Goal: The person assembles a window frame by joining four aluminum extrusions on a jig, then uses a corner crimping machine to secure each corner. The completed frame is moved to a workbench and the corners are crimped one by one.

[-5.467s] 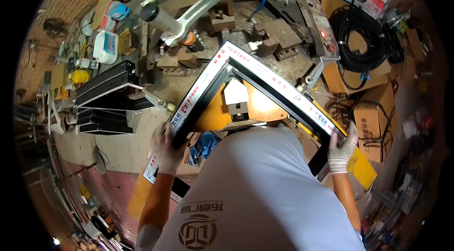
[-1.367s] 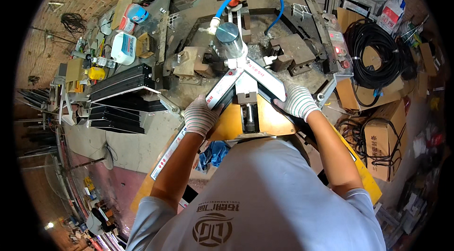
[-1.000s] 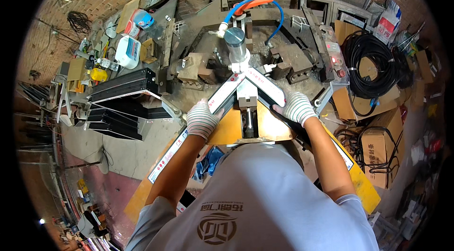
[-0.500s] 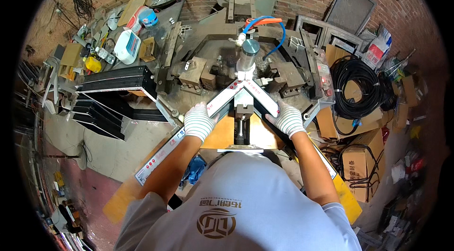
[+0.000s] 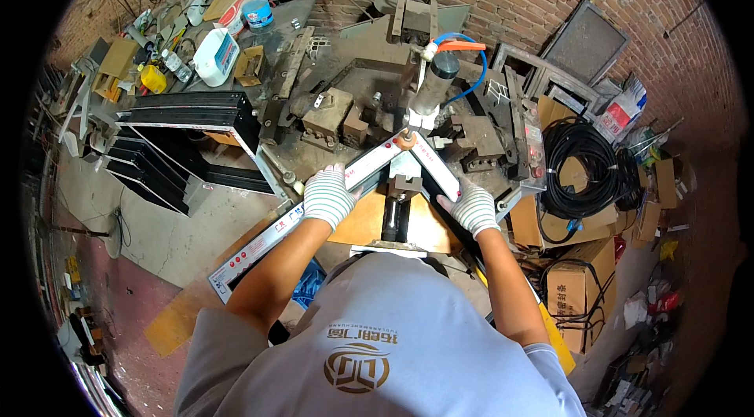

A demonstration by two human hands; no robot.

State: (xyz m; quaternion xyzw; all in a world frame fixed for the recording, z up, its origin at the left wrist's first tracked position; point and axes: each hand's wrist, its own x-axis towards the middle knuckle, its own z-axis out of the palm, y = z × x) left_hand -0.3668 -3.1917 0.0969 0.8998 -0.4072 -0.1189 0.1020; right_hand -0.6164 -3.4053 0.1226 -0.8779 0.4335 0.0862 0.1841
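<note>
Two white-faced frame profiles meet in a V at the middle of a heavy metal press (image 5: 404,185). My left hand (image 5: 330,195), in a white-and-green striped glove, is closed round the left profile (image 5: 271,244), which runs down past my forearm. On the shorter-looking visible stretch of the right profile (image 5: 436,166), my gloved right hand (image 5: 471,209) grips near its outer side, thumb on the inner edge. Above the joint stands an upright cylinder (image 5: 432,91) with a blue hose (image 5: 481,71) and an orange lever (image 5: 460,46). A round brownish pad (image 5: 406,140) sits over the joint.
Stacked black frames (image 5: 188,122) stand at the left. Behind them are a white jug (image 5: 216,58), a yellow bottle (image 5: 152,79) and a blue tub (image 5: 257,12). At the right lie a black cable coil (image 5: 589,166) and a cardboard box (image 5: 577,291). A brick wall closes the back.
The whole view has shifted and tilted slightly. The brownish pad over the joint now shows, and the cylinder appears further right. Both hands keep their hold on the profiles.
</note>
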